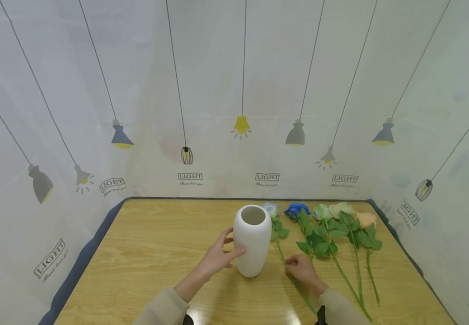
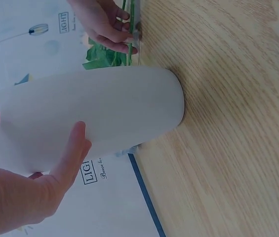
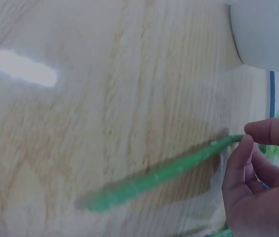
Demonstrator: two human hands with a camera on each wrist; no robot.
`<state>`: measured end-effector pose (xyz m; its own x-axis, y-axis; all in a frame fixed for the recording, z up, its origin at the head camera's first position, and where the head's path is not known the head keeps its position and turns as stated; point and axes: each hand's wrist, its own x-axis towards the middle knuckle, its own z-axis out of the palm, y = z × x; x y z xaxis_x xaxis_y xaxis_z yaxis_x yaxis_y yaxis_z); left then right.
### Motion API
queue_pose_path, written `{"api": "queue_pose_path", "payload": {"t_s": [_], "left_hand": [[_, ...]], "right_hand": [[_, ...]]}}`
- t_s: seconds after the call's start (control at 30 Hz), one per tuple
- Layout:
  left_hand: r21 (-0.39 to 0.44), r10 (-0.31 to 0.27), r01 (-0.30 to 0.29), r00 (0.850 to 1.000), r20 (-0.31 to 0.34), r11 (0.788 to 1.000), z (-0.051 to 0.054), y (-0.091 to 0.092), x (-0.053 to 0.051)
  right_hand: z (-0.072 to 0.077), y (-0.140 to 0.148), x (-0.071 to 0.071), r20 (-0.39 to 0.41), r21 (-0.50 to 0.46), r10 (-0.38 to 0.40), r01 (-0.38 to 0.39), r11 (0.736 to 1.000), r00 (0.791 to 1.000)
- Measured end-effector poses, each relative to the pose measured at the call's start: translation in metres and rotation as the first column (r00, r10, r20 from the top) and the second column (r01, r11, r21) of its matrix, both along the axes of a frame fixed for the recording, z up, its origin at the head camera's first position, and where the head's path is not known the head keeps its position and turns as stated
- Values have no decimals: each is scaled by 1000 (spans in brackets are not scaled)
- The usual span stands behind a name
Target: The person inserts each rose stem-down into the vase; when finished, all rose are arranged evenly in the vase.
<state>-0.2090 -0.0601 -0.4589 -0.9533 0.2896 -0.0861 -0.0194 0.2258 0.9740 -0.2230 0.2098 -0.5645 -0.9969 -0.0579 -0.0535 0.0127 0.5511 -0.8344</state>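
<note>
A white vase (image 1: 252, 246) stands upright on the wooden table, its round mouth facing up. My left hand (image 1: 219, 256) holds it from the left side, thumb on the near face and fingers reaching round behind. Right of the vase, my right hand (image 1: 303, 271) pinches the green stem (image 3: 161, 175) of a pale white flower (image 1: 271, 208) between thumb and fingertips. That stem lies low along the table, its cut end towards me in the right wrist view. The flower's head is beside the vase's far right side, partly hidden by it.
Further right lie a blue flower (image 1: 297, 209), a pale green one (image 1: 322, 212), a cream one (image 1: 341, 209) and a peach one (image 1: 366, 220), with overlapping leaves and stems. A cloth backdrop (image 1: 218, 81) printed with lamps encloses the table's back and sides.
</note>
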Motion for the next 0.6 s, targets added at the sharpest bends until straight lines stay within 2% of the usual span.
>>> {"api": "queue_pose_path", "payload": {"t_s": [0.13,0.3,0.33,0.5,0.6], "left_hand": [[7,4,-4,1000,-10,1000,2,1,2],[10,12,-12,1000,-12,1000,1,2,2],[9,11,-11,1000,-11,1000,4,2,4],[9,-1,1,1000,-15,1000,2,2,3],[-5,-9,8,999,-43,1000,-2,1,1]], "right_hand": [[4,1,0,95,-145,22,-8,989,995],[14,4,2,176,-234,15,27,972,984],[16,5,1,188,-266,28,23,964,982],[29,11,-1,166,-376,79,-11,927,983],[38,13,-2,134,-390,65,-8,921,989]]}}
